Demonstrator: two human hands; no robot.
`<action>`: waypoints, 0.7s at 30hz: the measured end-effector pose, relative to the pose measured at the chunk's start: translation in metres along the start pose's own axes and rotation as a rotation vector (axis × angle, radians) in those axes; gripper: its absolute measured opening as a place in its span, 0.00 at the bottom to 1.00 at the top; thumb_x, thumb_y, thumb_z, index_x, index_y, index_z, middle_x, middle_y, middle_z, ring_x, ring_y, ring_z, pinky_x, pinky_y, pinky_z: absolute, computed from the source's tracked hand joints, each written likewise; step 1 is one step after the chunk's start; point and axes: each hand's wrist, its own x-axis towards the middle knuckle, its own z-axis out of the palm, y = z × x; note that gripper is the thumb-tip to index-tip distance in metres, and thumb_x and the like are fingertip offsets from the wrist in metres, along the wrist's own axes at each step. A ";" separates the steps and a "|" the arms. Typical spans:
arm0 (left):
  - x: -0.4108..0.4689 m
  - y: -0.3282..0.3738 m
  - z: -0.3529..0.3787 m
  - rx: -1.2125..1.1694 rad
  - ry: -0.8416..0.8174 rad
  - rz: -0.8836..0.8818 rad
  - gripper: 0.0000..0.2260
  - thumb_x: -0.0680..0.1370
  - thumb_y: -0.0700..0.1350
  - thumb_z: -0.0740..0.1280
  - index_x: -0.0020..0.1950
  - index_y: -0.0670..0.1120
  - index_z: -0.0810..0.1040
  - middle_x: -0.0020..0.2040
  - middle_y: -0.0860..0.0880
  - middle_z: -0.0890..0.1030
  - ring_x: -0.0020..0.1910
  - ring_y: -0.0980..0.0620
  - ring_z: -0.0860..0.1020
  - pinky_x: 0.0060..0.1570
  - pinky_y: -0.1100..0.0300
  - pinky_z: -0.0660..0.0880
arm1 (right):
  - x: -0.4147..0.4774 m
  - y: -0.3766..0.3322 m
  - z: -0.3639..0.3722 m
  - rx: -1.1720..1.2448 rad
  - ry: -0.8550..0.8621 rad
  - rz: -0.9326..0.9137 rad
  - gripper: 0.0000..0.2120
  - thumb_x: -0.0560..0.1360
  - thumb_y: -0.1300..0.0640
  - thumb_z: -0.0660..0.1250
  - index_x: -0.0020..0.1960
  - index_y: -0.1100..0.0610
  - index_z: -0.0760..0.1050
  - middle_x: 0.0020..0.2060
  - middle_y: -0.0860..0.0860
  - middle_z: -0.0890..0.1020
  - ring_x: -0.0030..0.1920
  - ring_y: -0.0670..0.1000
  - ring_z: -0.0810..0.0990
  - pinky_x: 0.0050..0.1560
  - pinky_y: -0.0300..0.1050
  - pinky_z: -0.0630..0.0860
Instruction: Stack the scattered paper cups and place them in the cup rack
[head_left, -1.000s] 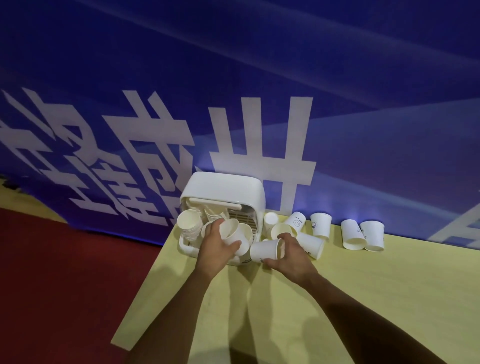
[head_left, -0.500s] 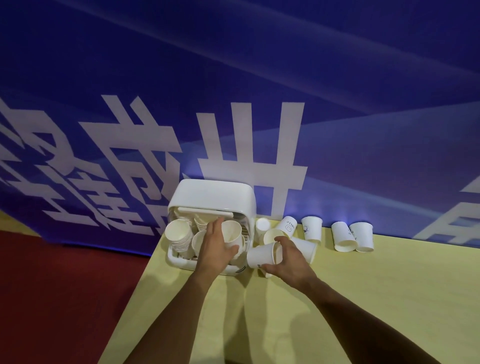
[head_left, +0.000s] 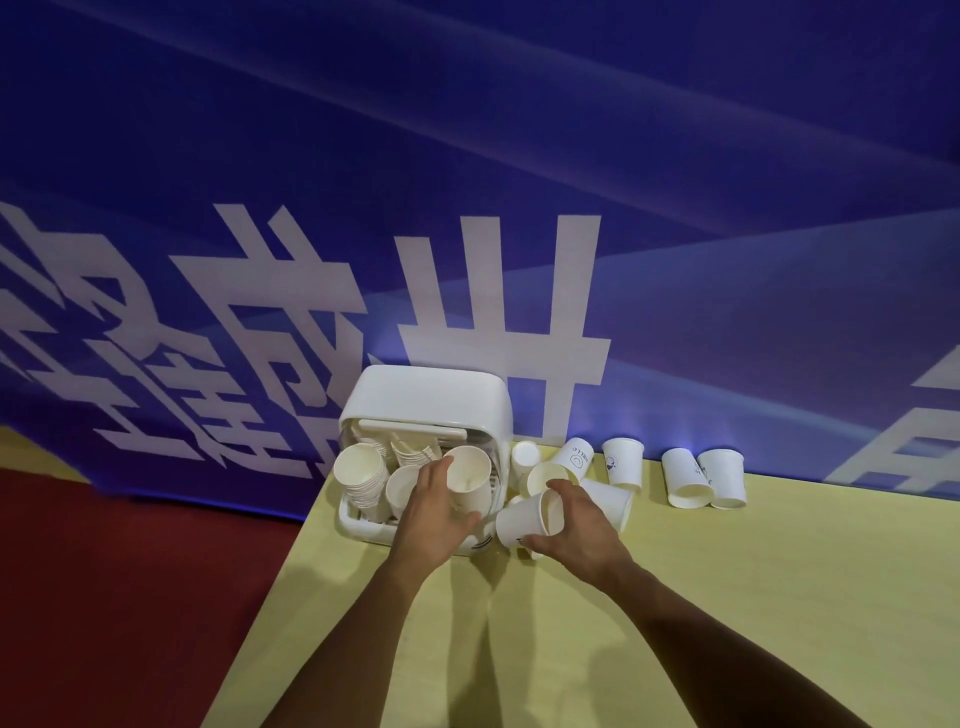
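Left hand (head_left: 434, 512) is curled round a white paper cup (head_left: 467, 470) at the front right of the cup rack (head_left: 431, 395). The fingers are on the cup's left wall and the thumb is low on the near side. The cup is tilted, with its mouth facing the camera. Right hand (head_left: 576, 530) grips a second cup (head_left: 522, 519) lying sideways just right of the rack's front corner. Its mouth is toward the palm, with fingers over the rim and the thumb underneath. Can't tell if that cup touches the worktop (head_left: 727, 597).

The rack is white with a rounded top and sits at the worktop's far left corner against a blue banner (head_left: 467, 156). Inside it, a cup stack (head_left: 358, 473) leans at the left and one open cup (head_left: 402, 480) sits in the middle.

Loose cups along the banner:
- a small upside-down cup (head_left: 524, 454) just beside the rack
- a tilted HELLO cup (head_left: 574, 457)
- an open-mouthed cup (head_left: 548, 475) just past the right hand's fingers
- a tipped cup (head_left: 608, 501) beside that hand
- a standing upside-down cup (head_left: 622, 462)
- a pair of cups (head_left: 685, 478) touching each other, well apart from both hands

Red floor (head_left: 130, 571) is left of the worktop.
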 end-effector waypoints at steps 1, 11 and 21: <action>0.000 0.000 -0.002 0.001 0.003 0.005 0.37 0.72 0.47 0.74 0.77 0.48 0.60 0.73 0.50 0.65 0.71 0.49 0.67 0.67 0.57 0.66 | -0.001 -0.002 0.001 -0.005 0.002 -0.006 0.42 0.65 0.44 0.78 0.73 0.51 0.63 0.64 0.49 0.73 0.60 0.50 0.73 0.60 0.45 0.72; 0.006 0.002 -0.010 0.062 0.068 0.043 0.26 0.78 0.46 0.69 0.74 0.48 0.66 0.73 0.51 0.69 0.71 0.50 0.68 0.68 0.55 0.67 | 0.002 -0.014 0.004 0.042 0.029 -0.013 0.41 0.67 0.41 0.77 0.75 0.47 0.62 0.64 0.50 0.71 0.61 0.52 0.72 0.62 0.49 0.72; 0.007 -0.009 -0.002 0.011 -0.017 -0.029 0.29 0.75 0.48 0.71 0.74 0.48 0.66 0.70 0.49 0.71 0.67 0.49 0.71 0.64 0.56 0.69 | 0.010 -0.013 0.006 0.136 0.070 0.057 0.40 0.64 0.45 0.79 0.70 0.50 0.65 0.62 0.49 0.74 0.58 0.50 0.72 0.58 0.46 0.72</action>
